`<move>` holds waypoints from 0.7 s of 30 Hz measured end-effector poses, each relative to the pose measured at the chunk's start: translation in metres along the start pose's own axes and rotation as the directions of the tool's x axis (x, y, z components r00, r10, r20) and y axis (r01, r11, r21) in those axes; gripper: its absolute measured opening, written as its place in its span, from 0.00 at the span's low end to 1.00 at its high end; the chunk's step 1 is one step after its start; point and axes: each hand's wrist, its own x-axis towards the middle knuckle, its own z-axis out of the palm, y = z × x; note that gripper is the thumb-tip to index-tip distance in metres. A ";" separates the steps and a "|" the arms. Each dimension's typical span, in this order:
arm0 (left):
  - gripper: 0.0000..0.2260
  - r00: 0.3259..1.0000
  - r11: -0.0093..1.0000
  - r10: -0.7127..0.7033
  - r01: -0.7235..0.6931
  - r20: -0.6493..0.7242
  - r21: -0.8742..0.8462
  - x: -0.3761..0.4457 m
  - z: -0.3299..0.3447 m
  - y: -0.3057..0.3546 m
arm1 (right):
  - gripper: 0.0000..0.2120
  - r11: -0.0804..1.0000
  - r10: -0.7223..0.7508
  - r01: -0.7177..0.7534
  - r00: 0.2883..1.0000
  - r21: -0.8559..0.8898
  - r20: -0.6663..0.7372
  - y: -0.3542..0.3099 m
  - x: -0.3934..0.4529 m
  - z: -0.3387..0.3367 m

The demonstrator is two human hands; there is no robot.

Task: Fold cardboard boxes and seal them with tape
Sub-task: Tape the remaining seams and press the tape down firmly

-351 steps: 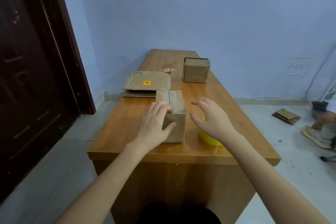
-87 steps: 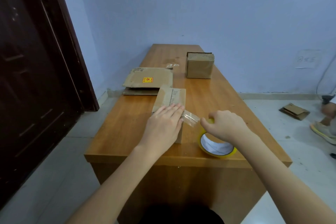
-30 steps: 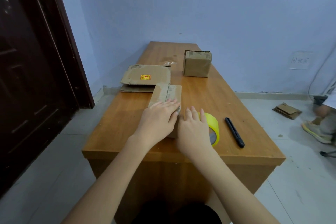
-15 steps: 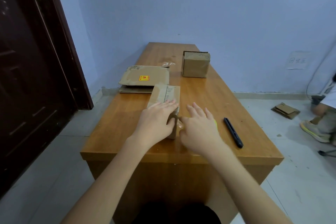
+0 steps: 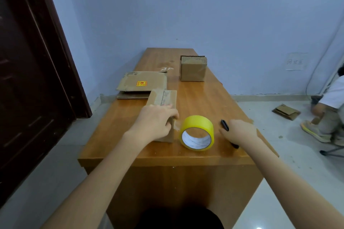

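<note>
1. Head view: the left hand lies palm-down on the near end of the small brown cardboard box, its fingers pressed together and curled over the box's right top edge.
2. Right hand rests over the black pen-shaped tool near the bench's right edge; whether its fingers grip the tool cannot be told.
3. Yellow roll of clear tape stands on edge between the two hands, just beside the box; a short clear strip runs from roll to box.
4. Wooden bench carries, farther back, a stack of flattened brown cardboard at left.
5. Folded brown cardboard cube stands at far right.
</note>
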 end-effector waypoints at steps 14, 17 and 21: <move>0.10 0.990 0.991 0.001 0.018 0.141 -0.135 0.007 -0.015 -0.016 | 0.09 0.681 -0.010 0.010 1.000 0.732 -0.004 -0.016 -0.022 -0.046; 0.14 0.991 0.994 -0.020 0.033 0.133 -0.103 0.007 -0.011 -0.016 | 0.11 0.545 -0.132 0.001 0.988 0.839 0.084 -0.032 -0.044 -0.075; 0.13 0.994 0.993 -0.076 0.082 0.074 -0.081 0.007 -0.004 -0.015 | 0.12 0.582 -0.199 0.082 0.979 0.809 0.045 -0.049 -0.064 -0.086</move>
